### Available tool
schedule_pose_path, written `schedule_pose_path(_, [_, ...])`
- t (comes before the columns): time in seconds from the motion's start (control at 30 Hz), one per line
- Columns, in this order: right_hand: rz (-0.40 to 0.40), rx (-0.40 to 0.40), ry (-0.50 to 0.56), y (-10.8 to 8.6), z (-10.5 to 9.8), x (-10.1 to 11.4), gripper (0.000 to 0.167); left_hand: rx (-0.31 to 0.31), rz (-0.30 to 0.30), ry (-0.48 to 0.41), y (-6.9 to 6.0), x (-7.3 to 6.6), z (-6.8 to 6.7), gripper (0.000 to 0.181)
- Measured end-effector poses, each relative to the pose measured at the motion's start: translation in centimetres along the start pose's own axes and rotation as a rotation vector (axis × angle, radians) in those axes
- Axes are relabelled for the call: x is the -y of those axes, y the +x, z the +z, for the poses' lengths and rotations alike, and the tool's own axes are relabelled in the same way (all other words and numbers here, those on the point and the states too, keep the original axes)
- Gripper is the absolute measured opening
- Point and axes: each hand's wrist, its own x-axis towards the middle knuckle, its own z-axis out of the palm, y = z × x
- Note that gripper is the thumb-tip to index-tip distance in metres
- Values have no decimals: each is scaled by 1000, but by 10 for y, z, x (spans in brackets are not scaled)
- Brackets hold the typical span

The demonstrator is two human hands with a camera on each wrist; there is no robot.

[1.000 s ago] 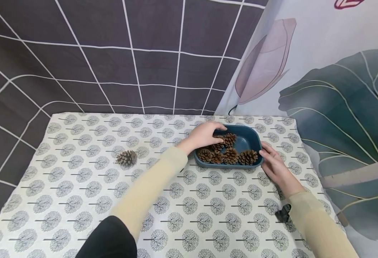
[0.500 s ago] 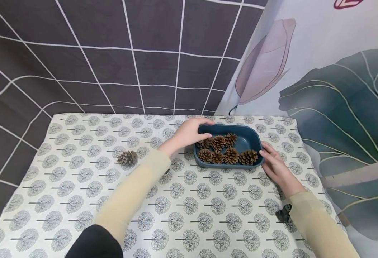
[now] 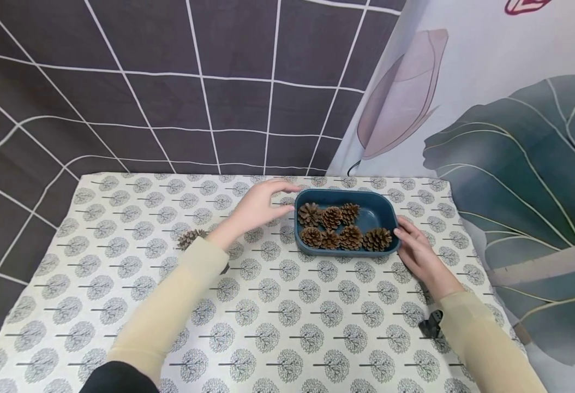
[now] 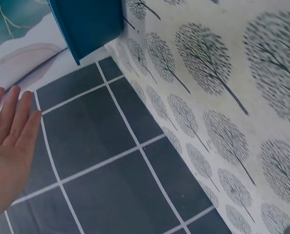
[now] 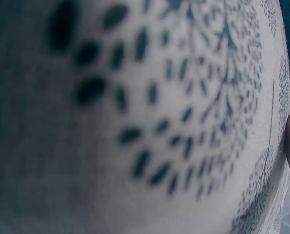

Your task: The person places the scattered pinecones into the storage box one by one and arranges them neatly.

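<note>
A dark blue rectangular container (image 3: 346, 253) stands on the cloth with several brown pine cones (image 3: 351, 238) inside, mostly along its near side and left end. My left hand (image 3: 256, 204) is just left of the container, fingers and thumb apart with nothing between them; the left wrist view shows its spread fingers (image 4: 17, 114). At the container's right end, my right hand (image 3: 417, 248) holds the rim, thumb at the edge and fingers along the outer wall. One more pine cone (image 3: 190, 238) lies on the cloth at the left, partly hidden by my left wrist.
A white cloth (image 3: 287, 327) printed with grey trees covers the table. Behind it hangs a dark gridded backdrop (image 3: 169, 98), with a leaf-patterned curtain (image 3: 508, 180) at the right. A small black device (image 3: 431, 325) sits at my right wrist.
My left hand has drawn back leftward out of the container, leaving a pine cone in its left end. My right hand and the container have stayed put.
</note>
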Motion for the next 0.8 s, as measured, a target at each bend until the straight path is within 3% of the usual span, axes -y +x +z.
schedule_pose_path(0.33, [6,-18,-21,0,0,0,36,-33,-23,8,-35,10,-22,46])
schedule_pose_path(0.57, [2,-11,-20,1,0,0,37,-67,-59,72,-58,28,-38,44])
schedule_pose_path(0.8, [-3,5,-25,1,-2,-1,36,-98,-120,63,-79,47,-51,44])
